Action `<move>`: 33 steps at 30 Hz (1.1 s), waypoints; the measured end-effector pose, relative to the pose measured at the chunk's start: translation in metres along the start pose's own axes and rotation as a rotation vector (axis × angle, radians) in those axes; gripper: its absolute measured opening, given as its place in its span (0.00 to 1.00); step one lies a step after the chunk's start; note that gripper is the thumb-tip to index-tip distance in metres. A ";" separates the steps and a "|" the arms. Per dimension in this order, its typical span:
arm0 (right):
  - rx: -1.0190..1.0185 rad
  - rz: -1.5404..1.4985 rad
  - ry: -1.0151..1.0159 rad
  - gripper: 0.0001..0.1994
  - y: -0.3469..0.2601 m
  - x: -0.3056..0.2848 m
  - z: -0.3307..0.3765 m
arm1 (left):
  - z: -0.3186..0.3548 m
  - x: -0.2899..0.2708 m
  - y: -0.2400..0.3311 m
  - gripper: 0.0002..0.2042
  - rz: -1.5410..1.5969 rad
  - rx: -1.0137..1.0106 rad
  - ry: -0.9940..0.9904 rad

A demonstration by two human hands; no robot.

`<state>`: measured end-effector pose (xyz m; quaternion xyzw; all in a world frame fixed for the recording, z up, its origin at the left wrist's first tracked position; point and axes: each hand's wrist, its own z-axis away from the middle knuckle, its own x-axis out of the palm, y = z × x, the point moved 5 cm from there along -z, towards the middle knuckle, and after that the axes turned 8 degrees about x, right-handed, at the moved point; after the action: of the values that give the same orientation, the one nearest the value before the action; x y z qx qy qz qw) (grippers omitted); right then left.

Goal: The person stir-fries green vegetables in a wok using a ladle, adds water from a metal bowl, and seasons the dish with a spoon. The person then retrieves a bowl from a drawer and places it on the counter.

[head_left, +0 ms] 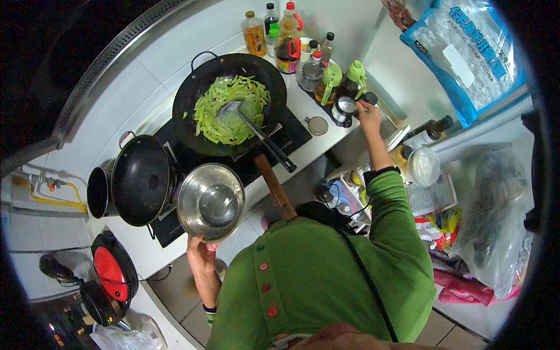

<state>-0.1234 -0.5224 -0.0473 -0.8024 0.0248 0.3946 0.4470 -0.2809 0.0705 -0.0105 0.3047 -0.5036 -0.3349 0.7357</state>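
Observation:
My left hand (202, 255) grips the lower rim of a shiny stainless steel bowl (201, 219), tilted beside the cooktop; nothing shows inside it. At the right, my right hand (368, 115) reaches to a small open jar (343, 108) of white contents. Its fingers are pinched together at the jar's edge; what they hold is too small to make out. A round jar lid (317, 125) lies on the counter nearby. Over the cooktop sits a black wok (182, 125) with sliced green vegetable (216, 119). A spatula (263, 137) rests in it, handle toward me.
A wooden wok handle (274, 186) juts toward my body. Left of the bowl stand a black pan (140, 181) and a dark pot (98, 192). Several oil and sauce bottles (254, 35) line the back wall. Green-topped oil jugs (353, 79) stand beside the open jar.

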 end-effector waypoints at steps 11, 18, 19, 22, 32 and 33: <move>-0.557 0.452 -0.528 0.24 -0.035 0.117 0.078 | 0.018 -0.019 0.000 0.24 -0.056 0.015 0.092; -0.545 0.689 -0.624 0.27 -0.020 0.152 0.077 | 0.031 -0.021 0.003 0.23 -0.083 0.014 0.202; -0.544 0.682 -0.632 0.27 -0.020 0.152 0.078 | 0.030 -0.020 0.004 0.24 -0.103 0.014 0.168; -0.529 0.633 -0.637 0.30 -0.021 0.145 0.081 | 0.029 -0.020 0.003 0.25 -0.115 0.034 0.162; -0.489 0.303 -0.416 0.33 -0.058 0.054 0.065 | 0.023 -0.007 0.009 0.24 -0.106 0.043 0.105; -0.509 0.367 -0.316 0.32 -0.060 0.044 0.053 | 0.024 -0.008 0.007 0.23 -0.099 0.031 0.155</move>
<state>-0.1026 -0.4335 -0.0495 -0.7993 -0.0001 0.5812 0.1527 -0.3040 0.0789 -0.0019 0.3656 -0.4345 -0.3384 0.7503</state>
